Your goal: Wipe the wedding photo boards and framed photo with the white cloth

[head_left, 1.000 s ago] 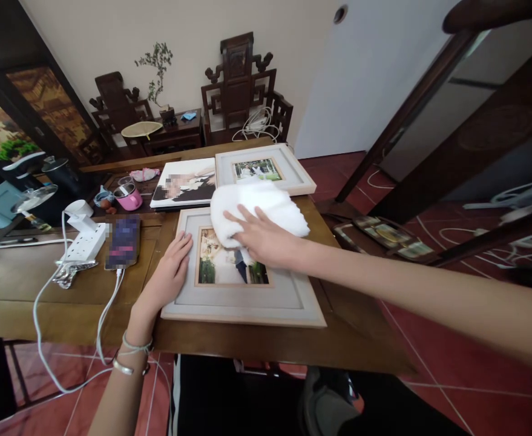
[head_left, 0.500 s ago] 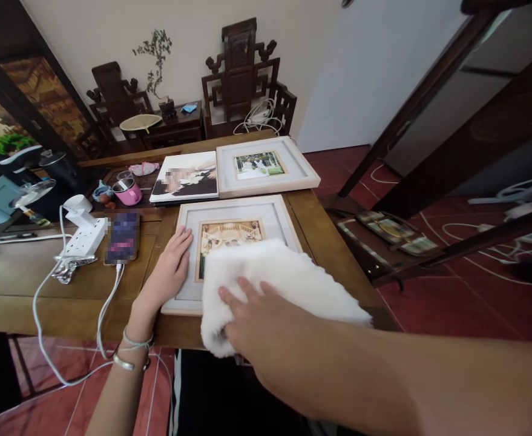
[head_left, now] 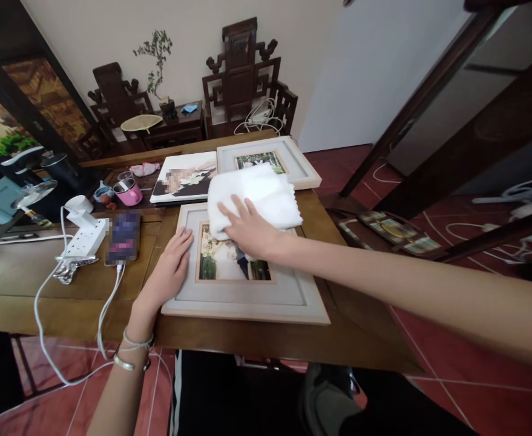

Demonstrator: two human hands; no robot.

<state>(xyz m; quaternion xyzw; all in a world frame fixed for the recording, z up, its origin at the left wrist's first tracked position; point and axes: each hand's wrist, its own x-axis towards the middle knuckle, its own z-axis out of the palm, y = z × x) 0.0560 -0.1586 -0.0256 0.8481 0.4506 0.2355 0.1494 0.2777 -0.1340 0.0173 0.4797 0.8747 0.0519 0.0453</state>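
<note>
A picture frame [head_left: 243, 299] with a pale border lies flat on the table, close to its front edge. My left hand [head_left: 173, 260] rests on the frame's left side, fingers stretched out and holding nothing. My right hand [head_left: 252, 229] presses a folded white cloth [head_left: 266, 191] against the top part of this frame. The cloth hides the upper part of the photo [head_left: 220, 266] and overlaps the near edge of a second picture frame [head_left: 299, 162] behind. To the left of that one lies a white-edged photo panel [head_left: 186, 175].
On the left are a phone [head_left: 123, 239] on a charging cable, a power strip [head_left: 86, 236], a pink mug [head_left: 128, 192] and a dark kettle [head_left: 61, 172]. Wooden chairs [head_left: 241, 72] stand behind the table [head_left: 247, 336]. A dark wooden post [head_left: 402, 127] rises at the right.
My right hand has moved away from me with the white cloth, from the frame's lower right to its top. More of the photo and the frame's near edge now shows. My left hand stays put.
</note>
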